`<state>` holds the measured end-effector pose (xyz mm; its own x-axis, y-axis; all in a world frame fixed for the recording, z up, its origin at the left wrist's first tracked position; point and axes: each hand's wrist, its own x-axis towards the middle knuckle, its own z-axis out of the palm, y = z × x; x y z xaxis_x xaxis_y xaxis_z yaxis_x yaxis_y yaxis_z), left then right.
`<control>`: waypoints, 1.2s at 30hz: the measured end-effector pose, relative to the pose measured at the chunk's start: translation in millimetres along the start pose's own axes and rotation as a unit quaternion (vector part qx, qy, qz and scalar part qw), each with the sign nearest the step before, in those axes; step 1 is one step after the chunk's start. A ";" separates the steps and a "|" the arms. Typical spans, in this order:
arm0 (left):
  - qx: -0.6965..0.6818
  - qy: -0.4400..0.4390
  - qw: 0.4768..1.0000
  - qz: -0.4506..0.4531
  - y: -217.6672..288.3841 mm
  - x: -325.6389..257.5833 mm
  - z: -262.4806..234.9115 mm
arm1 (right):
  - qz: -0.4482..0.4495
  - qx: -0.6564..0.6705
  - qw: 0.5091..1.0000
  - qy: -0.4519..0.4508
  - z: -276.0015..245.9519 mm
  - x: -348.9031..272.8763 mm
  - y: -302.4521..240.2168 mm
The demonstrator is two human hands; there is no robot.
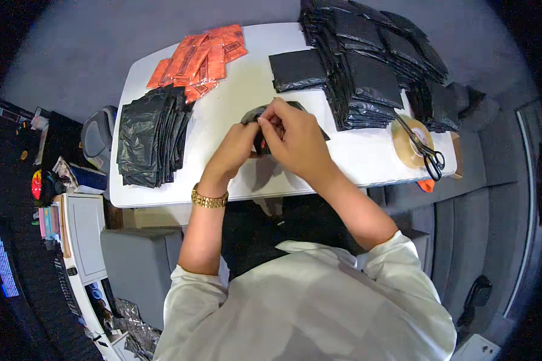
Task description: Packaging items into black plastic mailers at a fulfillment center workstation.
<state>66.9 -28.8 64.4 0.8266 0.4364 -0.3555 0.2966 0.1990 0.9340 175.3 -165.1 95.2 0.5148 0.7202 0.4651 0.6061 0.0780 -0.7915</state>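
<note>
Both my hands meet over the white table's front half, closed on a black plastic bag (252, 115). My left hand (233, 148), with a gold watch (209, 197) on its wrist, grips the bag's near left side. My right hand (296, 139) pinches the bag's upper edge with thumb and fingers, right beside the left fingertips. A small patch of red or orange shows between the hands; what it belongs to I cannot make out. Much of the bag is hidden behind my fingers, and one dark corner sticks out to the right.
On the white table (232, 90) lie black packages (150, 135) at left and orange packets (202, 57) behind them. Large stacks of black packages (367, 72) fill the back right. Black-handled scissors (424, 150) rest on a tape roll (406, 141) near the right edge.
</note>
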 end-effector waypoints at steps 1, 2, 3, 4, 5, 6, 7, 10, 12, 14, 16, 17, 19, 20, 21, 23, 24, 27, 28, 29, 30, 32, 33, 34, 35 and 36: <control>0.000 -0.002 1.000 0.000 -4.6 1.2 2.2 | -0.032 -0.034 0.999 0.017 2.4 -4.3 2.3; -0.022 0.008 1.000 0.016 -9.3 0.9 5.8 | -0.061 -0.041 0.997 0.033 4.3 -7.1 4.6; -0.043 0.019 0.998 0.033 -14.5 2.4 8.1 | -0.060 -0.042 0.997 0.034 6.2 -9.4 6.5; -0.097 -0.002 0.995 0.031 -13.6 5.5 5.5 | -0.048 -0.034 0.998 0.026 8.1 -10.8 5.9; -0.097 -0.002 0.995 0.029 -15.7 5.7 7.1 | -0.036 -0.026 0.999 0.018 9.1 -12.7 4.7; -0.138 0.011 0.989 0.055 -18.1 5.8 9.6 | -0.023 -0.018 1.000 -0.012 8.4 -17.6 1.7; -0.180 0.023 0.980 0.081 -11.8 3.4 15.2 | -0.022 -0.019 1.000 -0.011 7.9 -18.5 1.2; -0.183 0.012 0.979 0.092 -7.6 9.6 10.4 | -0.041 0.026 0.999 -0.024 7.4 -16.3 0.6; -0.172 -0.005 0.979 0.107 -8.9 10.3 -0.4 | -0.037 0.050 0.998 -0.033 -0.2 -17.1 -4.0; -0.185 -0.002 0.972 0.143 -0.4 7.8 -4.7 | -0.084 -0.003 0.995 0.047 -11.7 -17.1 0.0; -0.264 -0.058 0.953 0.140 -1.0 7.9 -17.1 | -0.080 -0.095 0.970 0.210 -22.4 -17.9 19.3; -0.340 -0.112 0.924 0.135 -4.3 8.6 -25.1 | 0.047 -0.011 0.966 0.254 -19.9 -20.1 27.8; -0.371 -0.140 0.910 0.122 -12.2 13.4 -38.0 | 0.248 0.336 0.895 0.159 -14.8 -25.7 58.6; -0.341 -0.156 0.917 0.133 -12.7 14.1 -40.3 | 0.273 0.322 0.900 0.108 -13.5 -29.1 62.7; -0.310 -0.173 0.924 0.145 -13.5 15.2 -41.2 | 0.291 0.296 0.907 0.071 -7.2 -32.7 65.9; -0.187 -0.099 0.963 0.164 -17.9 18.4 -42.5 | 0.231 0.339 0.904 0.122 6.6 -33.5 68.0; -0.060 -0.024 0.981 0.180 -19.6 20.1 -43.9 | 0.231 0.340 0.904 0.121 6.9 -34.4 69.8; 0.120 -0.020 0.992 0.024 -4.7 21.5 -59.0 | 0.206 0.287 0.920 0.172 5.8 -32.6 69.9; 0.119 -0.019 0.992 0.023 -4.4 16.5 -54.2 | 0.164 0.242 0.937 0.193 7.1 -31.9 64.7; 0.006 0.001 0.997 0.075 -5.8 8.0 -45.0 | 0.121 0.197 0.949 0.212 9.1 -31.9 60.7; -0.107 0.021 0.986 0.125 -7.0 3.7 -40.1 | 0.108 0.187 0.958 0.190 11.3 -32.6 59.1; -0.164 -0.023 0.980 0.112 -3.9 2.2 -51.3 | 0.106 0.215 0.951 0.196 19.6 -31.5 59.0; -0.221 -0.067 0.968 0.098 -2.9 2.0 -55.5 | 0.105 0.241 0.944 0.200 22.6 -31.1 59.3; -0.221 -0.067 0.968 0.098 -2.2 1.2 -53.0 | 0.111 0.253 0.942 0.192 23.9 -30.8 57.8; -0.093 -0.023 0.976 0.197 -2.4 0.1 -49.0 | 0.111 0.253 0.942 0.191 25.4 -32.0 62.1; 0.039 0.022 0.956 0.290 -1.0 -1.0 -47.2 | 0.117 0.257 0.941 0.189 27.0 -34.8 69.6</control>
<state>43.2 11.9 62.2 0.8426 0.4903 0.2229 -0.1686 -0.1529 0.9738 183.2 -166.2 13.2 0.8350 0.4702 0.2859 0.1268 0.3411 -0.9314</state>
